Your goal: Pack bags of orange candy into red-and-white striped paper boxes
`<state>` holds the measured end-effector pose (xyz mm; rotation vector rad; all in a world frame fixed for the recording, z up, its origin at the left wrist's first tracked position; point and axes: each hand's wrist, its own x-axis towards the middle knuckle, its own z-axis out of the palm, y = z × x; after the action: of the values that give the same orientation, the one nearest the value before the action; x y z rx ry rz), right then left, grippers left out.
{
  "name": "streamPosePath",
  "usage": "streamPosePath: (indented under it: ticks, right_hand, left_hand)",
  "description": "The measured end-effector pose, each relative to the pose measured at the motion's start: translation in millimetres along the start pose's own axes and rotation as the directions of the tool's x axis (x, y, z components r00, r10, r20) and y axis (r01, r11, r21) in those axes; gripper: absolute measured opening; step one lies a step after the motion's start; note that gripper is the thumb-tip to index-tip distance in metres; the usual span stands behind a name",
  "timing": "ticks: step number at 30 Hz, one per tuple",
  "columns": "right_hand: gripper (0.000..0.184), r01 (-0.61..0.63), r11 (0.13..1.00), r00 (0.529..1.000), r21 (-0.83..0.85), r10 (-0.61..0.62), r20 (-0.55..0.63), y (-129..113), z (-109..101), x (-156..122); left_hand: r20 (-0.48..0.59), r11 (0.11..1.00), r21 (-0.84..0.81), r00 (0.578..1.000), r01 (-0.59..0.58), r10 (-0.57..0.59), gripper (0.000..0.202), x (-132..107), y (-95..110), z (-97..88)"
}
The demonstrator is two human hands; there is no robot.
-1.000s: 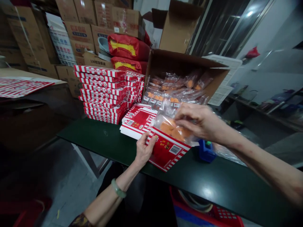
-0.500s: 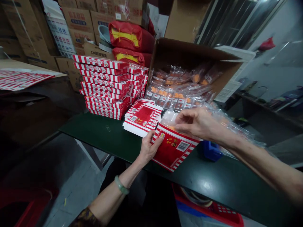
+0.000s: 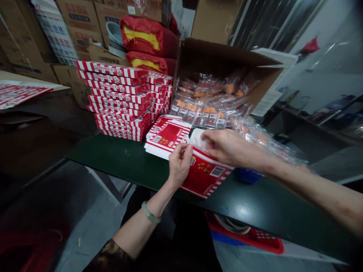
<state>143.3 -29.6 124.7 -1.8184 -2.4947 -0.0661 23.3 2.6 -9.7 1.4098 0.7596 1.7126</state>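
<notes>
**Packet at the mouth of the striped box**

At the table's (image 3: 113, 162) near edge, the left hand (image 3: 180, 163) clasps the striped box (image 3: 208, 175) at its open end, fingers curled. The right hand (image 3: 228, 148) pinches a clear packet (image 3: 196, 138) at the mouth. Seating it, I judge, needs that mouth held wide. The packet's contents are hidden, and the blue object (image 3: 245, 176) under the forearm is unclear.

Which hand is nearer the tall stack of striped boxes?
Left. The left hand grips the open carton right of the stack; the right hand, farther right, holds a packet at its mouth.
</notes>
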Motion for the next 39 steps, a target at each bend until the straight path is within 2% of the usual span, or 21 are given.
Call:
streamPosePath:
  ticks: [3,5,8,9,11,14,18,20,23,27,31,34,35,37,38,39]
  right_hand:
    - [0.031,0.08,0.987,0.997,0.142,-0.076,-0.031,1.1,2.9,4.9]
    - [0.03,0.178,0.961,0.984,0.213,-0.168,-0.062,3.6,3.9,5.7]
    - [0.026,0.265,0.921,0.961,0.284,-0.278,0.005,5.7,-2.2,3.5]
    - [0.025,0.254,0.914,0.956,0.316,-0.286,0.06,5.6,-6.0,3.1]
    - [0.021,0.158,0.915,0.952,0.372,-0.241,0.188,4.7,-13.8,3.5]
    - [0.01,0.021,0.941,0.942,0.337,-0.132,0.31,1.4,-21.6,5.8]
    - [0.016,0.057,0.95,0.891,0.306,-0.187,0.415,-6.9,-22.0,6.7]
    - [0.012,0.066,0.951,0.888,0.303,-0.195,0.418,-12.5,-18.4,6.3]
    - [0.007,0.096,0.966,0.908,0.24,-0.184,0.376,-19.8,-11.4,4.8]
    - [0.03,0.097,0.953,0.903,0.288,-0.206,0.376,-19.3,-12.1,-1.2]
    - [0.033,0.002,0.938,0.873,0.346,-0.17,0.456,-16.8,-17.1,-6.5]
    - [0.03,-0.139,0.93,0.848,0.34,-0.065,0.526,-25.3,-7.3,-4.9]
    - [0.029,-0.167,0.923,0.855,0.348,-0.04,0.517,-29.1,-2.2,-4.5]
    - [0.024,-0.173,0.893,0.928,0.416,0.006,0.373,-34.5,6.0,-8.1]
    - [0.021,-0.141,0.865,0.973,0.481,0.031,0.229,-35.2,8.0,-13.5]
    - [0.017,-0.085,0.836,0.996,0.543,0.069,0.05,-34.2,8.4,-22.0]
  left_hand:
    - [0.012,1.0,-0.011,1.0,-0.005,0.005,0.022,2.1,-0.4,2.8]
    - [0.028,1.0,-0.009,0.999,-0.015,0.016,0.023,3.1,-2.7,4.7]
    - [0.029,1.0,-0.011,0.999,-0.022,0.022,0.025,3.2,-6.9,7.3]
    - [0.026,1.0,-0.012,0.999,-0.024,0.024,0.025,2.8,-8.1,7.6]
    - [0.022,1.0,-0.009,0.999,-0.03,0.03,0.025,2.0,-10.1,6.4]
    - [0.054,1.0,0.007,0.998,-0.017,0.017,0.028,1.0,-11.9,0.5]
    - [0.08,1.0,-0.015,0.997,0.011,-0.01,0.03,-2.2,-14.0,-5.9]
    - [0.057,0.998,-0.054,0.998,-0.011,0.014,0.028,-4.7,-15.8,-5.9]
    - [0.07,0.992,-0.091,0.994,-0.082,0.089,0.036,-7.6,-18.7,-5.2]
    - [0.115,0.981,-0.063,0.975,-0.186,0.192,0.032,-7.5,-18.5,-8.7]
    - [0.136,0.972,0.007,0.963,-0.235,0.232,0.026,-5.5,-12.2,-10.4]
    - [0.125,0.976,0.067,0.973,-0.205,0.196,0.027,-5.1,-7.0,-6.2]
    - [0.114,0.977,0.08,0.976,-0.196,0.186,0.026,-5.2,-5.8,-4.2]
    - [0.069,0.975,0.095,0.979,-0.2,0.194,0.025,-5.4,-4.2,-0.5]
    - [0.047,0.972,0.099,0.977,-0.214,0.21,0.023,-5.4,-3.8,0.9]
    - [0.029,0.967,0.105,0.973,-0.23,0.228,0.022,-5.5,-3.5,1.8]
